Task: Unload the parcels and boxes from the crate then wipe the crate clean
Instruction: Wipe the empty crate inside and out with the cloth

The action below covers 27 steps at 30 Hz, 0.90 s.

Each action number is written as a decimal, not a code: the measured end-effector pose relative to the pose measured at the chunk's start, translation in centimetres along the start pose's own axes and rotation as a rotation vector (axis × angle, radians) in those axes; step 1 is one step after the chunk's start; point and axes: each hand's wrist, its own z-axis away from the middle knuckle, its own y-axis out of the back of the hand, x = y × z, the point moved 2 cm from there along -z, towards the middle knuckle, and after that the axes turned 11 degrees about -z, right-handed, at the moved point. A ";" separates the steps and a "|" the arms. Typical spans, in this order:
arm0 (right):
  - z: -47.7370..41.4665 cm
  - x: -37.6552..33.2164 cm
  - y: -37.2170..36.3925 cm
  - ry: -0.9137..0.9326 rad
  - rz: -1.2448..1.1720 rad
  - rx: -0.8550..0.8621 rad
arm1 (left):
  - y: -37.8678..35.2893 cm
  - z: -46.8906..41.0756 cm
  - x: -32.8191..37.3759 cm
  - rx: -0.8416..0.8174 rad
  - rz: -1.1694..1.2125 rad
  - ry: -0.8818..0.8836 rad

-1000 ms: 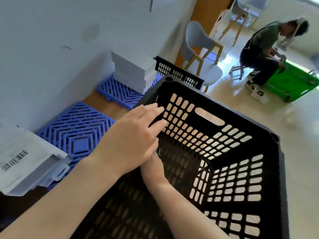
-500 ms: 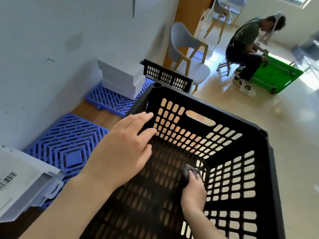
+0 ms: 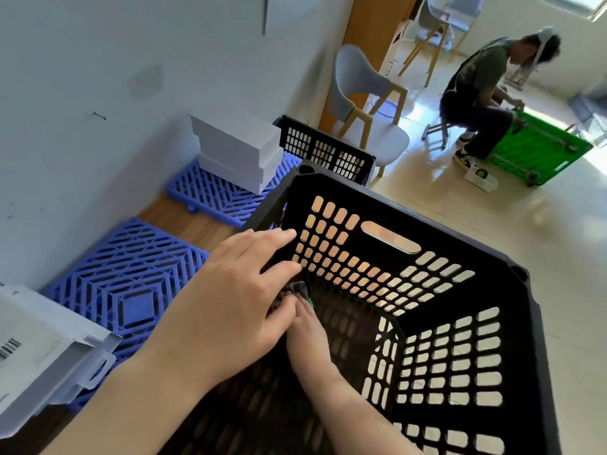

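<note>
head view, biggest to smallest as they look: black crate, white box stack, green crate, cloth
1. black crate
2. white box stack and green crate look alike; the green one sits farther off, so unranked
3. cloth, mostly hidden

Two blue plastic grid mats lie along the white wall (image 3: 98,77), the nearer mat (image 3: 131,284) and the farther mat (image 3: 213,195), with a strip of wooden floor (image 3: 184,224) between them. A grey chair (image 3: 358,83) with wooden legs stands by a wooden panel (image 3: 371,37). Farther off, on pale glossy tiles (image 3: 492,231), a person (image 3: 476,83) sits bent over a green cart (image 3: 538,152).
</note>
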 end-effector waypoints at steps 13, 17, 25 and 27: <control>7.3 7.8 6.1 -0.547 -0.028 0.301 | 0.1 0.2 -0.3 -0.016 0.071 0.025; 1.9 2.3 5.1 -0.268 -0.150 0.259 | 0.1 -0.1 -0.3 -0.023 0.055 0.013; -4.8 -2.1 2.0 -0.019 0.048 -0.088 | 0.0 -0.1 -0.1 -0.034 0.017 0.008; -4.2 -0.7 3.1 -0.002 0.071 -0.137 | 0.0 -0.1 -0.1 -0.011 0.027 0.007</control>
